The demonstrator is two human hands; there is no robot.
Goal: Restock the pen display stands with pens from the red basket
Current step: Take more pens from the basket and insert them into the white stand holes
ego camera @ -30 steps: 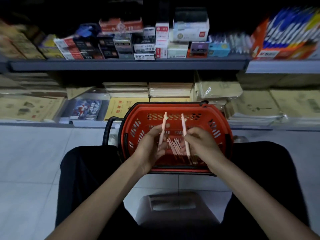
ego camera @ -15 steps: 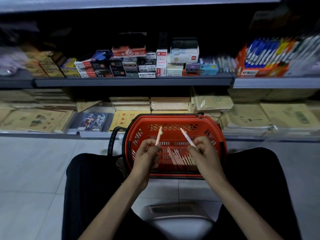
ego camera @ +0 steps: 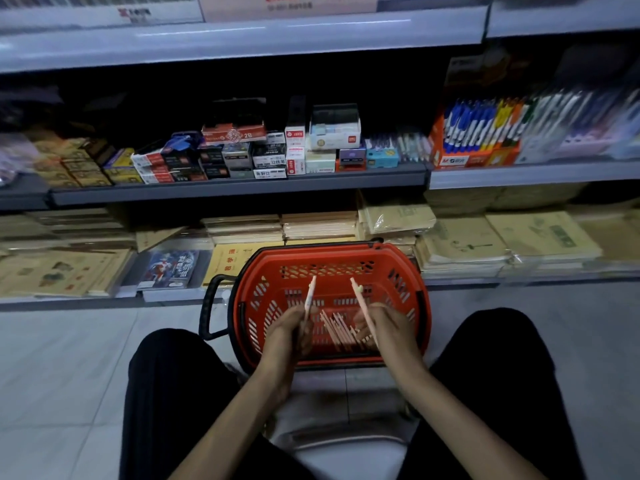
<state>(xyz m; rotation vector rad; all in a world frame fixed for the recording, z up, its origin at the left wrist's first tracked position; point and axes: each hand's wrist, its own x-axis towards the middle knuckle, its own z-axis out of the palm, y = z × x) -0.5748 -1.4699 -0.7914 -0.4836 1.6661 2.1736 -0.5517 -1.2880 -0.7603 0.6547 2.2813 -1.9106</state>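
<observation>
The red basket (ego camera: 270, 271) stands on the floor between my knees, with several pale pink pens (ego camera: 337, 329) lying loose in its bottom. My left hand (ego camera: 289, 330) is shut on one pink pen (ego camera: 309, 295) that points up and away. Over the basket's right half, my right hand (ego camera: 388, 329) grips another pink pen (ego camera: 360, 299), tilted up to the left. An orange pen display stand (ego camera: 474, 140) filled with blue and yellow pens sits on the middle shelf at the right.
Small stationery boxes (ego camera: 263, 154) crowd the middle shelf. Stacks of notebooks (ego camera: 464, 244) fill the bottom shelf behind the basket. A black basket handle (ego camera: 207, 306) sticks out left. I sit on a grey stool (ego camera: 346, 431) on a tiled floor.
My head has tilted up, so more of the upper shelves shows. Both hands stay over the basket, each still holding its pen; the right pen leans more to the left.
</observation>
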